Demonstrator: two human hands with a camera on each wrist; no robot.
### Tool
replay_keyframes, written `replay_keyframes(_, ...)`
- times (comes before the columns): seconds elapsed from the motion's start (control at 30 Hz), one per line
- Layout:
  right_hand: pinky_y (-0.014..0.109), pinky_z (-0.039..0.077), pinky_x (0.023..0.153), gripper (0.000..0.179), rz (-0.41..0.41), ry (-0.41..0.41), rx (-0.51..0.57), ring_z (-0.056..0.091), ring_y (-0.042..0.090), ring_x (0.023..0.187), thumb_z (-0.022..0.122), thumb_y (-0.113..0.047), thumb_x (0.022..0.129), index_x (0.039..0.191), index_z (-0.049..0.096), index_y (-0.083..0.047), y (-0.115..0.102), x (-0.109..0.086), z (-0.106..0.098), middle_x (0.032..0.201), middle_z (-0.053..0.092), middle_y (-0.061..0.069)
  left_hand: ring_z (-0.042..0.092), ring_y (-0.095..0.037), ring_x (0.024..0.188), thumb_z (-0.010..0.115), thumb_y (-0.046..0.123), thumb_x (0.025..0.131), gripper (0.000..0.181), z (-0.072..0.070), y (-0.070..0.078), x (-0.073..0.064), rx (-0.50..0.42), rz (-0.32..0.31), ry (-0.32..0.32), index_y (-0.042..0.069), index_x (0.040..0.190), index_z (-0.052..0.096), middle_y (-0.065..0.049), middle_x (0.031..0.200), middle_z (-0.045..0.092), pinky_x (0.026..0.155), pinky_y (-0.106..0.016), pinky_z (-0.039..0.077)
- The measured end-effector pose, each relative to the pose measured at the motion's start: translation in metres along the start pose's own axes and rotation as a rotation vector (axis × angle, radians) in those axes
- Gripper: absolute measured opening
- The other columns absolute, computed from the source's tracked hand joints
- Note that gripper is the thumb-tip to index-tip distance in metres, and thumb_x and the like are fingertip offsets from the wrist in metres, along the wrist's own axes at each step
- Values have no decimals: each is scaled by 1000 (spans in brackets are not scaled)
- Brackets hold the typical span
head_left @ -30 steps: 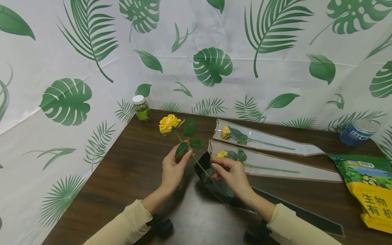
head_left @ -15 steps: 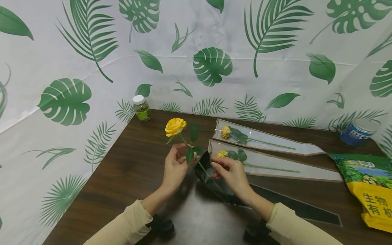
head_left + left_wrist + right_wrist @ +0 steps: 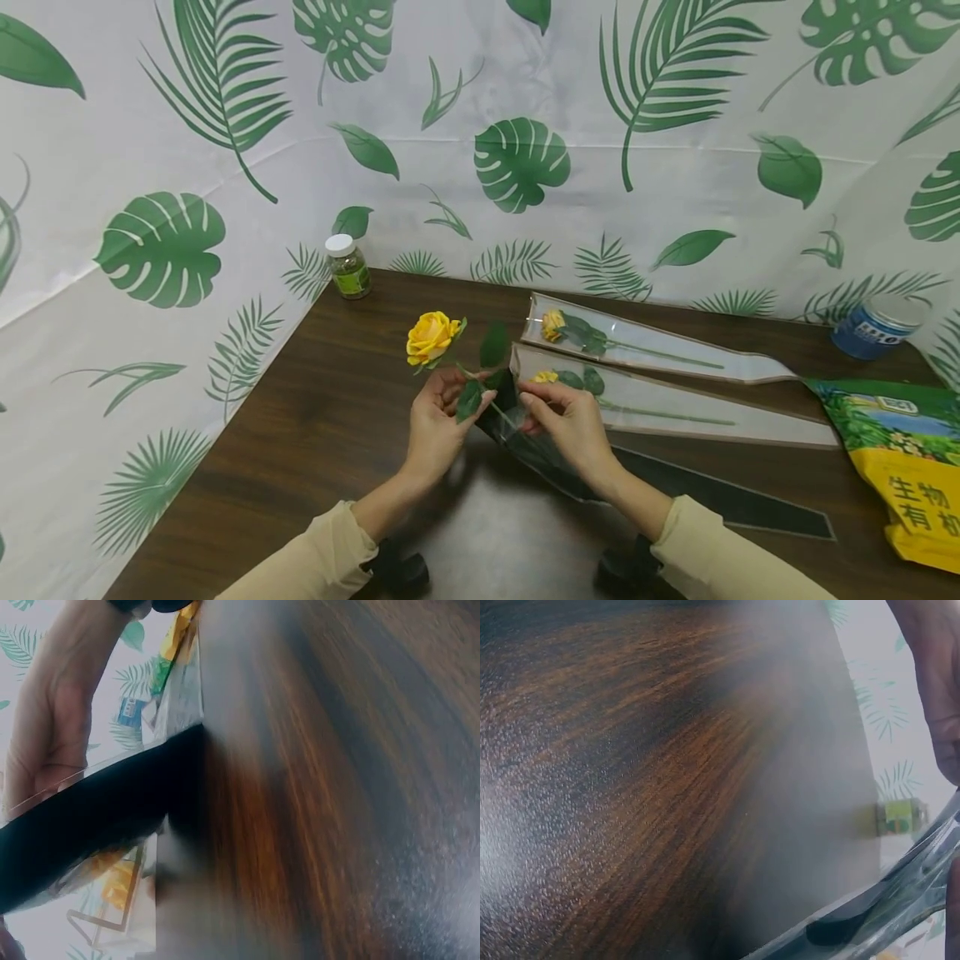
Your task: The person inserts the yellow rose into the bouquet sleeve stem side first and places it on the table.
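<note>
A yellow rose [image 3: 432,337] with green leaves is pinched by its stem in my left hand [image 3: 437,425], near the leaves. The lower stem runs into the mouth of a black, clear-fronted flower sleeve [image 3: 720,487], which tapers to the right over the table. My right hand [image 3: 573,427] pinches the sleeve's upper edge between thumb and fingers. In the left wrist view the sleeve [image 3: 97,802] shows as a dark band beneath a hand [image 3: 56,727]. The right wrist view has its shiny film [image 3: 870,922], with a dark leaf shape and stem inside.
Behind my right hand lie two pale sleeves, the far one [image 3: 675,354] and the near one [image 3: 697,412], each holding a yellow rose. A lidded jar [image 3: 349,268] stands at the back left. At the right are a blue can [image 3: 877,327] and a yellow-green bag [image 3: 903,475].
My left hand has moved right and slightly down toward my right hand. The rose's stem has gone further into the sleeve, and the bloom sits lower and further right. My right hand has hardly moved.
</note>
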State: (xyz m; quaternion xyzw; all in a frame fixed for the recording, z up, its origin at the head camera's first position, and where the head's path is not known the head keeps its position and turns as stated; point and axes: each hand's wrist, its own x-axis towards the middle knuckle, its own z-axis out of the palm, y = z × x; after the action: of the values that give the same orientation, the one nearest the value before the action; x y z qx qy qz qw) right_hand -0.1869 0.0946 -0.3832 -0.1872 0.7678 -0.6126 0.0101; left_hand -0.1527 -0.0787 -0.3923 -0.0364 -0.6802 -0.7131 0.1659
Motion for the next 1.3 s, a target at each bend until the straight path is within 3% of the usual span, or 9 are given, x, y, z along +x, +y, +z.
replay_keyframes(0.33,26,55,54,22,47,8,20,64,7,55,60,0,89,109,65,9,2,1,-1,72,67,20,68,-13,89,71,-3,79,29,2,2,-3,-135,-10,9,-5,100,52,-22,106,67,77,-24,54)
replay_keyframes(0.5,26,56,55,22,72,9,34,64,8,56,60,0,90,109,65,8,2,2,-1,77,66,22,68,-12,89,71,-7,78,31,3,2,-2,-163,-17,38,-7,102,52,-17,102,67,77,-24,54)
replay_keyframes(0.63,26,56,56,22,94,7,45,64,8,56,60,-1,90,110,65,8,2,1,-2,83,67,23,68,-13,89,71,-7,78,31,3,2,-2,-171,-33,32,-7,103,53,-21,103,66,78,-25,54)
replay_keyframes(0.73,26,56,56,22,108,9,51,64,9,57,60,-2,90,110,65,8,2,1,-2,85,67,22,67,-12,89,72,-2,79,30,2,-1,-2,-112,-60,14,-4,103,55,-22,105,67,79,-25,54)
replay_keyframes(0.9,26,56,57,22,107,15,49,64,8,57,59,-1,90,110,65,8,2,1,-2,85,67,23,67,-11,87,76,8,78,25,-1,-6,-1,111,-98,-35,5,99,62,-12,96,71,78,-24,53)
replay_keyframes(1.03,25,56,58,22,114,17,42,64,8,58,60,-1,90,109,65,8,3,1,-2,90,67,24,69,-16,86,73,8,81,20,-4,-8,-2,257,-67,-97,9,99,67,-8,89,73,74,-22,53)
replay_keyframes(1.17,25,56,59,22,131,23,42,64,8,58,60,-1,90,110,65,8,5,1,-3,90,67,24,66,-16,88,62,2,88,22,-5,-8,-4,288,-13,-148,7,109,67,-10,104,70,70,-19,49)
replay_keyframes(1.23,25,56,59,23,130,25,44,64,8,58,59,-1,90,110,65,8,6,1,-4,88,66,25,61,-12,91,56,1,92,24,-6,-7,-4,264,-7,-160,5,114,66,-11,114,66,71,-17,47)
replay_keyframes(1.3,25,56,58,23,126,28,44,65,8,58,60,-2,90,110,64,8,7,2,-5,88,66,25,55,-8,84,52,4,95,22,-7,-6,-5,226,-17,-143,3,113,65,-11,116,64,68,-16,43)
